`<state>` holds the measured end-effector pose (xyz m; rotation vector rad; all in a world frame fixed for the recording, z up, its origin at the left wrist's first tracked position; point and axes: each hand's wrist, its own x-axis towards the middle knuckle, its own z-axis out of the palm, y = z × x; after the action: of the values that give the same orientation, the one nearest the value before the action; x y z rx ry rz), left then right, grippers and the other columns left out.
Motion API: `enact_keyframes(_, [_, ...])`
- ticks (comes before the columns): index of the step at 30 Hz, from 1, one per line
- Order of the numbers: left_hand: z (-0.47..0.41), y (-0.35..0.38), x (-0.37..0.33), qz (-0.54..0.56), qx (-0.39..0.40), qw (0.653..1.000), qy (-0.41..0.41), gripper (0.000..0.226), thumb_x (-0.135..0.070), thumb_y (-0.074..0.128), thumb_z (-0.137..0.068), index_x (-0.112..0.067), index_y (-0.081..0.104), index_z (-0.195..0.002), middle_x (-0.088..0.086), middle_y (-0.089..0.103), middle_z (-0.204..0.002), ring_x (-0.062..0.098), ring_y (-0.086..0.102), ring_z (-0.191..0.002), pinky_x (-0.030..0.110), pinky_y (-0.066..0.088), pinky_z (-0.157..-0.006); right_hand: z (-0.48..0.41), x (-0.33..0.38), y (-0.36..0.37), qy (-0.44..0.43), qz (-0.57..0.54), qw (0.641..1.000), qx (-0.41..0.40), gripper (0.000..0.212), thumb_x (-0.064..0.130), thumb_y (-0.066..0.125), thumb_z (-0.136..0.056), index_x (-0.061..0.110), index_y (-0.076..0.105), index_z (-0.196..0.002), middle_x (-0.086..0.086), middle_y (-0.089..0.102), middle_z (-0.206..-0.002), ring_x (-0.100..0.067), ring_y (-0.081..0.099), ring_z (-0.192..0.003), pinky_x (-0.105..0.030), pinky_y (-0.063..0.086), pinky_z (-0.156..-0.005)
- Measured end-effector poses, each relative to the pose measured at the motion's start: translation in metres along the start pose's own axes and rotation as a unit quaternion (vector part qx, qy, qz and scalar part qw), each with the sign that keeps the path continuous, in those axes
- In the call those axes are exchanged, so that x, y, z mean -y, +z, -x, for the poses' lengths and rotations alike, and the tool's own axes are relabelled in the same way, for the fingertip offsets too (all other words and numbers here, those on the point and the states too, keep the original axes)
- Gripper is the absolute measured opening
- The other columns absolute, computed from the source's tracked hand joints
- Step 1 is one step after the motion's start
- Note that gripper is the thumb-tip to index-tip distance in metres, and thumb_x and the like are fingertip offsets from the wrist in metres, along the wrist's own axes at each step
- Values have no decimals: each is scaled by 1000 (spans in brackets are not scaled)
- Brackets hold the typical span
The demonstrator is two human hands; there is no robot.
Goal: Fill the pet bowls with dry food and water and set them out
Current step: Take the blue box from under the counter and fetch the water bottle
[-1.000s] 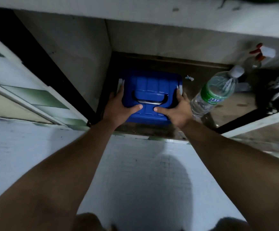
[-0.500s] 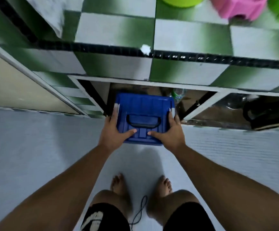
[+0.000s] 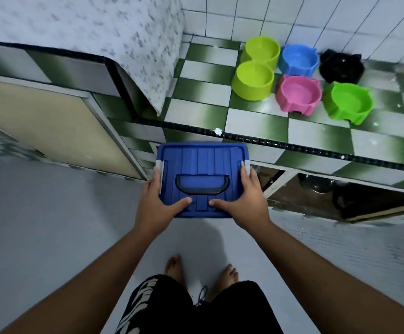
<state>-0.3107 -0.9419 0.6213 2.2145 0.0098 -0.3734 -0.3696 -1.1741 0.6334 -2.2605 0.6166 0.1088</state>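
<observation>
I hold a blue lidded storage box [image 3: 202, 165] with a dark handle in front of me, just below the counter edge. My left hand [image 3: 156, 203] grips its left side and my right hand [image 3: 243, 201] grips its right side, thumbs on the lid. On the green-and-white checkered counter [image 3: 263, 124] stand empty pet bowls: a lime double bowl [image 3: 256, 67], a blue bowl [image 3: 298, 60], a black bowl [image 3: 341, 67], a pink bowl [image 3: 298, 94] and a green bowl [image 3: 349, 103].
An open cupboard [image 3: 316, 196] under the counter holds dark pots. A beige cupboard door [image 3: 51, 126] stands open at the left. A patterned cloth [image 3: 114, 42] covers something at the counter's left end. My bare feet [image 3: 201, 271] stand on the pale floor.
I have lifted the blue box out of the cupboard and risen, so the counter top and the bowls have come into view.
</observation>
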Motion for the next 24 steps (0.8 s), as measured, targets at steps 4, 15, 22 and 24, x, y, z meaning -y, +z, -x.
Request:
enact_keyframes(4, [10,-19,-31,87,-91,991,-34,121,-55,88,-72,-26,16,-164,-3,33,-165,17,37,-147,41,37,-120,-23,40,-37,-69,-11,998,-5,133,73,83,-46,32,22,-157,7,24,-163,-18,32,-147,-44,35,-118])
enact_keyframes(15, [-32,-29,-99,381,-189,890,-162,48,-19,63,-101,-14,51,-147,5,69,-123,25,69,-111,50,60,-91,-153,150,-122,-223,75,969,75,123,58,92,-51,20,32,-152,-2,52,-145,-22,52,-129,-35,43,-107])
enact_keyframes(22, [-92,-30,-145,493,-137,842,-172,44,-5,60,-101,-4,50,-144,11,70,-115,25,71,-104,37,65,-76,-262,207,-139,-226,191,945,140,121,55,92,-55,15,31,-152,-5,43,-154,-25,44,-138,-38,38,-114])
enact_keyframes(24, [-114,-30,-152,512,-130,829,-185,34,-4,61,-100,-2,57,-134,14,71,-113,23,73,-94,30,64,-69,-288,221,-131,-226,188,945,143,117,53,91,-58,15,33,-152,-5,44,-153,-25,45,-137,-37,38,-114])
